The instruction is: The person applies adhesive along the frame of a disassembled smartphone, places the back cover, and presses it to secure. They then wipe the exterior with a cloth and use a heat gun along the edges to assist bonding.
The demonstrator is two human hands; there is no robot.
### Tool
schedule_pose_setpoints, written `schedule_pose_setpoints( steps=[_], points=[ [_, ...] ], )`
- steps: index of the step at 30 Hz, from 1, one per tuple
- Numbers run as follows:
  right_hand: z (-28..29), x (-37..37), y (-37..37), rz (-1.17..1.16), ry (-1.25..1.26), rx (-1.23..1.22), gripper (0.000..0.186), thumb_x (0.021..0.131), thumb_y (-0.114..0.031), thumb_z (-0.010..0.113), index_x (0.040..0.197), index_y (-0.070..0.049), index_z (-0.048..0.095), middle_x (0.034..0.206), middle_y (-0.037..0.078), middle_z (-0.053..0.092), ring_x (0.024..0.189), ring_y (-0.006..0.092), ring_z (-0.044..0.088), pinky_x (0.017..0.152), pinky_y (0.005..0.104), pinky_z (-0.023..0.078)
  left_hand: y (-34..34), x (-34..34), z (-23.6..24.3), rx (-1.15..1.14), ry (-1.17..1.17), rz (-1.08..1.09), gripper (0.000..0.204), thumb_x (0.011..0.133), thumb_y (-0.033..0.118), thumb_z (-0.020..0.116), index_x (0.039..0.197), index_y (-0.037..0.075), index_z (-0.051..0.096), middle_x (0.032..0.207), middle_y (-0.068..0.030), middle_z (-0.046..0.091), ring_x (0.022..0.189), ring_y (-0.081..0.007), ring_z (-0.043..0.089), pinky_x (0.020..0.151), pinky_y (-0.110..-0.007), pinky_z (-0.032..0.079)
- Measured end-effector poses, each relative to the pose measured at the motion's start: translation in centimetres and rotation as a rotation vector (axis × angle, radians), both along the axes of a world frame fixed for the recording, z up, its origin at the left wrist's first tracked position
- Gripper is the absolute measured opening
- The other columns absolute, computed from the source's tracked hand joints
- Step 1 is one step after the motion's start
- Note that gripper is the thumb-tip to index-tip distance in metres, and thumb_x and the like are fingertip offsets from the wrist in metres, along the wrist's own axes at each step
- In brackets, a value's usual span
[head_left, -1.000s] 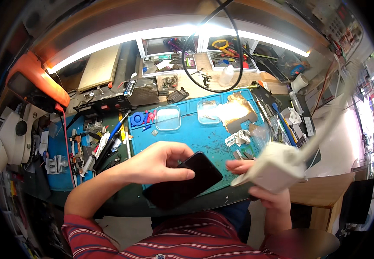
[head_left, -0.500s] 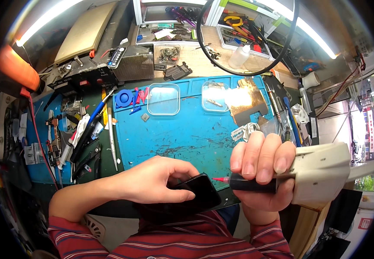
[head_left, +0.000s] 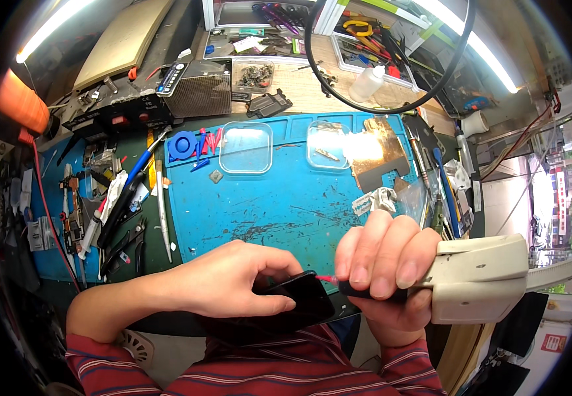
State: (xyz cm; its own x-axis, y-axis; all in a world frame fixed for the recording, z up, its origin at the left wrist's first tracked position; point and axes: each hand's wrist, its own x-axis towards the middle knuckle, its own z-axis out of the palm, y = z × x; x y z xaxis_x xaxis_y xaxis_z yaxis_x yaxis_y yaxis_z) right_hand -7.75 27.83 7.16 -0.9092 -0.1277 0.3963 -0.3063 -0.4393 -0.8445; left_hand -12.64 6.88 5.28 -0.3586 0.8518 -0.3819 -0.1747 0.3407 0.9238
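My left hand (head_left: 236, 284) grips a black flat phone (head_left: 307, 300), thumb on the near face and fingers curled behind its far edge. In my right hand (head_left: 391, 261) is a glue dispensing gun (head_left: 478, 277) with a bulky off-white body. Its black barrel (head_left: 372, 292) lies under my fingers, and a thin pink-red nozzle (head_left: 327, 279) points left. The nozzle's end meets the phone's upper right edge; whether it touches or passes just behind I cannot tell. Most of the phone's lower part is dark and hard to make out.
A blue work mat (head_left: 266, 204) carries two clear trays, (head_left: 246, 170) being the rim of the left tray. Tweezers, pliers and pens crowd the left side. A black ring on a cable (head_left: 307, 46) hangs over the far bench. A copper-coloured plate (head_left: 381, 171) lies right.
My right hand has brought the dispensing gun left and slightly down, so its nozzle now reaches the phone's edge. The phone has shifted slightly. The whole view has also moved a little.
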Motion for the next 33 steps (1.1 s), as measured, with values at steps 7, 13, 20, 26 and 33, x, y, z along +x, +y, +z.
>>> schedule_pose_setpoints(
  steps=[7,13,20,26,33],
  points=[
    [-0.25,-0.01,-0.33,-0.017,-0.032,-0.057,0.027,0.094,-0.038,0.067,0.095,-0.015,0.053,0.083,0.000,0.053,0.082,0.0161,0.054,0.074,0.0330,0.049,-0.01,0.01,-0.01,-0.023,-0.008,-0.002,0.033,0.087,0.023,0.072,0.113,0.003,0.065,0.099,-0.0103,0.071,0.090,-0.0197,0.067,0.079,-0.033,0.052],
    [-0.29,-0.19,-0.14,0.015,-0.030,-0.025,0.028,0.094,-0.038,0.067,0.094,-0.014,0.052,0.084,0.000,0.053,0.082,0.0159,0.054,0.074,0.0331,0.049,-0.01,0.05,-0.08,-0.008,-0.004,-0.001,0.033,0.087,0.024,0.072,0.112,0.004,0.066,0.100,-0.0104,0.072,0.090,-0.0201,0.067,0.079,-0.033,0.052],
    [-0.14,-0.17,-0.23,0.010,-0.061,-0.017,0.029,0.093,-0.039,0.068,0.092,-0.015,0.052,0.083,0.000,0.053,0.081,0.0155,0.054,0.074,0.0331,0.049,-0.02,-0.03,0.03,-0.026,0.011,-0.012,0.033,0.087,0.024,0.072,0.112,0.004,0.066,0.101,-0.0101,0.072,0.090,-0.0204,0.068,0.079,-0.033,0.052],
    [-0.18,-0.14,-0.20,0.006,-0.065,-0.020,0.030,0.092,-0.040,0.070,0.090,-0.015,0.052,0.081,-0.001,0.053,0.080,0.0146,0.054,0.071,0.0317,0.049,-0.10,0.16,-0.31,0.007,0.010,-0.001,0.033,0.087,0.022,0.072,0.114,0.004,0.065,0.104,-0.0104,0.072,0.096,-0.0203,0.068,0.082,-0.033,0.053],
    [0.09,0.02,-0.06,-0.011,-0.098,0.003,0.031,0.091,-0.039,0.071,0.089,-0.016,0.052,0.080,-0.002,0.053,0.079,0.0142,0.054,0.070,0.0311,0.049,0.03,0.00,0.04,-0.008,-0.041,-0.006,0.032,0.088,0.020,0.072,0.115,0.003,0.065,0.106,-0.0096,0.071,0.101,-0.0190,0.068,0.086,-0.033,0.053]
  ],
)
